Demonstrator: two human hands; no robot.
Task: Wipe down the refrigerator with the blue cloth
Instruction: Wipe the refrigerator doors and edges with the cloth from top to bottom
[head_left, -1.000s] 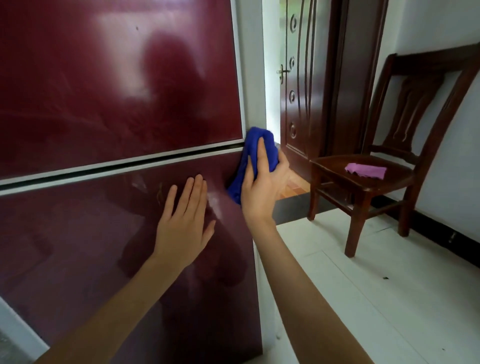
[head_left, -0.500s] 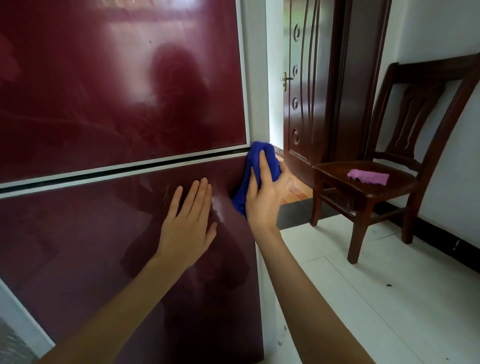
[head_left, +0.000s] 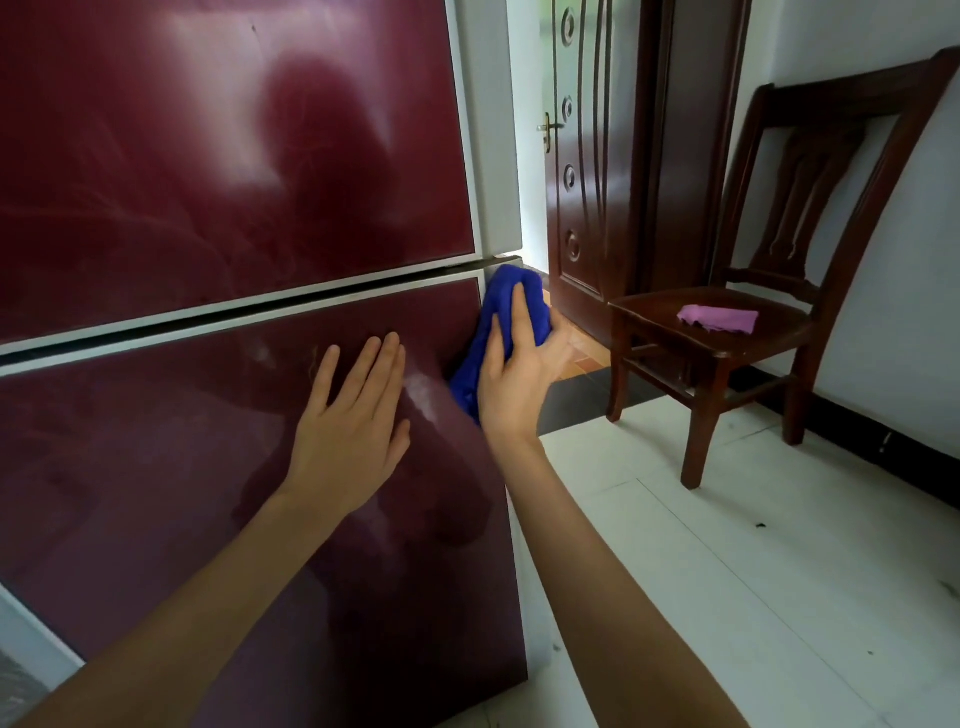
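Right hand (head_left: 519, 374) presses bunched blue cloth (head_left: 511, 296) against the refrigerator (head_left: 208, 156) edge; flat, spread left hand (head_left: 353, 421) steadies the door.

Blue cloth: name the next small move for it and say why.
Probably slide the blue cloth down the lower door's right edge. The right hand presses it just under the door gap, so the edge below looks unwiped, while the left hand lies flat on the door, bracing it.
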